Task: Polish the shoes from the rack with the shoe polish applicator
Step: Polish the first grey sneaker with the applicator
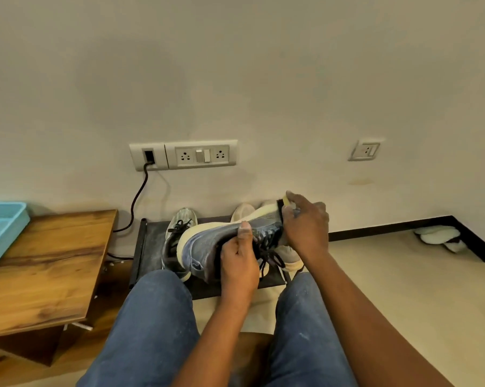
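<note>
A blue-grey sneaker (207, 244) with a pale sole and dark laces lies on its side above the low dark rack (149, 247). My left hand (239, 261) grips its upper, thumb on the side near the sole. At the toe end my right hand (305, 222) holds a small brush-like applicator (283, 201) with dark bristles and a yellowish back against the sole edge. A grey sneaker (177, 230) stands on the rack at the left. Pale shoes (242, 212) sit at the back right, partly hidden by the held sneaker and my hands.
A wooden table (43, 272) stands at the left with a light-blue tray (4, 233) on it. A black cable (136, 199) runs from the wall socket panel (184, 155) down behind the rack. White footwear (439, 237) lies in the right corner. My knees in jeans (152, 325) frame the rack.
</note>
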